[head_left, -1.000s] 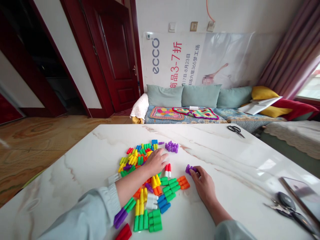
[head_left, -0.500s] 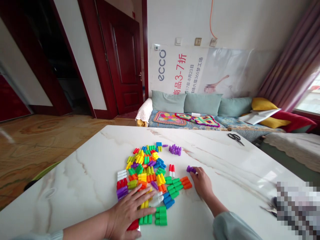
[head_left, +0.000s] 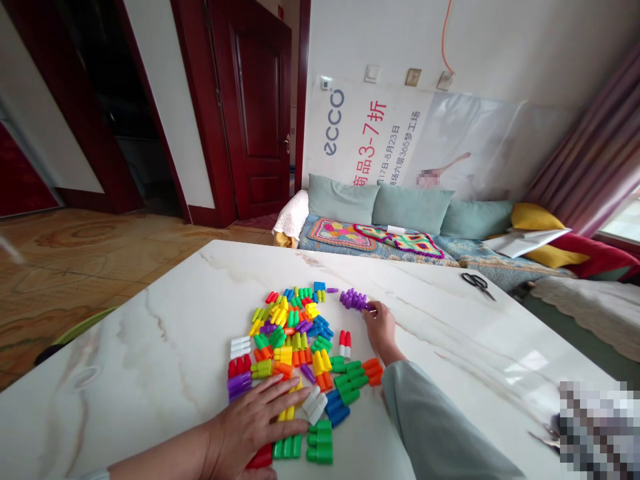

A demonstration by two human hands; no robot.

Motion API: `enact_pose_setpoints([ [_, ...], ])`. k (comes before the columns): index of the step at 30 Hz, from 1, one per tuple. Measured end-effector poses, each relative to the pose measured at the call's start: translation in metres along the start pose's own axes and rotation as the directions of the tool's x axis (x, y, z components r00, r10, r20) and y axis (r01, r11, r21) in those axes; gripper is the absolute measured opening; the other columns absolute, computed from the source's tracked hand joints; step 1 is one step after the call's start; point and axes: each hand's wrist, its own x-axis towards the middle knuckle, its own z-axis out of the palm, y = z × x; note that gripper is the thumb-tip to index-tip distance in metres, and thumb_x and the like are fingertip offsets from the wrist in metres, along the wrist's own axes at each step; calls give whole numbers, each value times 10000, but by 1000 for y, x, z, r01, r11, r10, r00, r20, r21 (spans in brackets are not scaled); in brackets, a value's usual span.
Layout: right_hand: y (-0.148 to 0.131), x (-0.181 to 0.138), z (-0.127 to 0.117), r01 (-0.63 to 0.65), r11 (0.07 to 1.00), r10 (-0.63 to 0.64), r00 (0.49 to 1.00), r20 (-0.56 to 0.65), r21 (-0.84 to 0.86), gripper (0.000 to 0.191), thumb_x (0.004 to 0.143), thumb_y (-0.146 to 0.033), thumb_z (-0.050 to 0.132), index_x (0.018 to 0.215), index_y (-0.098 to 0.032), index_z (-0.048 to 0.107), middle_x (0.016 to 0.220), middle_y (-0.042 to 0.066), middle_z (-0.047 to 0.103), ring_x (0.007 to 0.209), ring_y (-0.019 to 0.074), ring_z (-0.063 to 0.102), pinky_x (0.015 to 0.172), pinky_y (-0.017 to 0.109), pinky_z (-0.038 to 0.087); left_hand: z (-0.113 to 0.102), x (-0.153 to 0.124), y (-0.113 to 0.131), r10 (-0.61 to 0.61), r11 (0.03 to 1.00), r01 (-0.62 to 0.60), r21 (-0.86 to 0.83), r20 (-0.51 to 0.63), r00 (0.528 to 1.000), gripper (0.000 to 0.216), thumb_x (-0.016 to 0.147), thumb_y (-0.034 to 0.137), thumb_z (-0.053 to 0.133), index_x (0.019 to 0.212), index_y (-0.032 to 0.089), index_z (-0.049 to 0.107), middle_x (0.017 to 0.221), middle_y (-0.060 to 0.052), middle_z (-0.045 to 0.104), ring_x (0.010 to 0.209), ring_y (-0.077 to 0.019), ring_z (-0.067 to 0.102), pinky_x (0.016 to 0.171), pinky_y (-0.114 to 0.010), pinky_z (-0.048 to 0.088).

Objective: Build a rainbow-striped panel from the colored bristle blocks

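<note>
Toward the far side of the table, my right hand (head_left: pixel 381 329) pinches a purple block at the near right end of a purple block cluster (head_left: pixel 353 299). The fingers partly hide that block. My left hand (head_left: pixel 260 420) lies flat with fingers spread over bullet-shaped plastic blocks near the front, covering part of a yellow block (head_left: pixel 287 412) and a red block (head_left: pixel 260 457). Right beside its fingertips are a white block (head_left: pixel 315 405) and green blocks (head_left: pixel 320 441). A red-and-white pair (head_left: pixel 345 343) stands apart, between the pile and my right forearm.
A pile of mixed coloured blocks (head_left: pixel 293 320) spreads over the middle of the marble-patterned table (head_left: pixel 165 360). Black-handled scissors (head_left: pixel 477 285) lie at the far right edge. Another metal tool (head_left: pixel 545 437) lies at the right, partly blurred out. A sofa (head_left: pixel 320 230) stands behind the table.
My right hand has moved away from me and slightly left, carrying the purple block to the purple cluster. My left hand stays over the blocks. The camera view has shifted slightly.
</note>
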Motion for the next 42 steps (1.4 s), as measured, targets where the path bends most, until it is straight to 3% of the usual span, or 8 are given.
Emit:
enact_pose_setpoints([
  [11,3,-7,6,-23,998,26,999,-44,57,370,774,-376,473,1040,-155,606,912,90,694,775,206,626,740,338,468,0,0,0,1,1000,-1,-11,7,1000,825,713,346,662,1446,379,286,1603,-10,106,1418,-378,226,1126,-614,200],
  [16,1,-10,1,-17,999,21,996,-82,52,367,788,-424,459,954,-136,614,895,114,676,768,208,607,739,334,456,-3,0,-1,26,999,-26,-20,-15,1000,787,744,377,640,1448,367,290,1601,-15,113,1417,-375,233,1129,-606,212],
  [20,0,-13,-4,31,998,-31,999,-8,52,346,791,-445,453,804,-168,659,825,85,683,736,205,593,749,342,452,-2,0,-2,40,999,-40,-8,-32,999,785,740,377,641,1446,354,299,1600,-19,122,1424,-370,214,1144,-588,193],
  [23,-3,-19,-10,66,994,-71,996,51,82,357,769,-445,479,847,-167,689,886,81,697,775,204,614,776,337,468,-2,0,-2,39,999,-38,15,-30,999,778,744,394,638,1445,352,305,1599,-19,130,1431,-362,199,1146,-581,192],
  [30,-10,-63,-28,32,963,-88,976,198,269,421,808,-512,523,966,-161,693,1027,100,690,908,217,636,843,347,505,1,0,-1,44,997,-40,67,-62,997,718,755,412,637,1417,333,370,1589,-28,177,1436,-331,202,1158,-541,186],
  [35,-21,-92,-44,63,964,-136,952,274,260,387,811,-510,548,947,-182,704,1217,120,605,1018,234,616,866,359,511,3,-1,1,64,995,-55,82,-105,992,710,769,413,625,1425,335,364,1580,-32,217,1436,-313,210,1169,-519,159],
  [40,-52,-127,-72,99,981,-127,979,162,169,337,818,-469,548,968,-199,684,1127,111,646,1024,254,600,879,389,492,3,-2,1,75,995,-63,82,-147,986,706,766,402,628,1420,314,378,1569,-47,251,1430,-313,227,1173,-496,154],
  [42,-65,-151,-81,91,982,-128,965,231,164,283,818,-405,559,987,-211,674,1025,88,671,881,219,625,792,349,510,3,-2,2,80,995,-68,79,-159,984,702,764,396,630,1416,309,385,1564,-46,266,1424,-318,242,1171,-492,166],
])
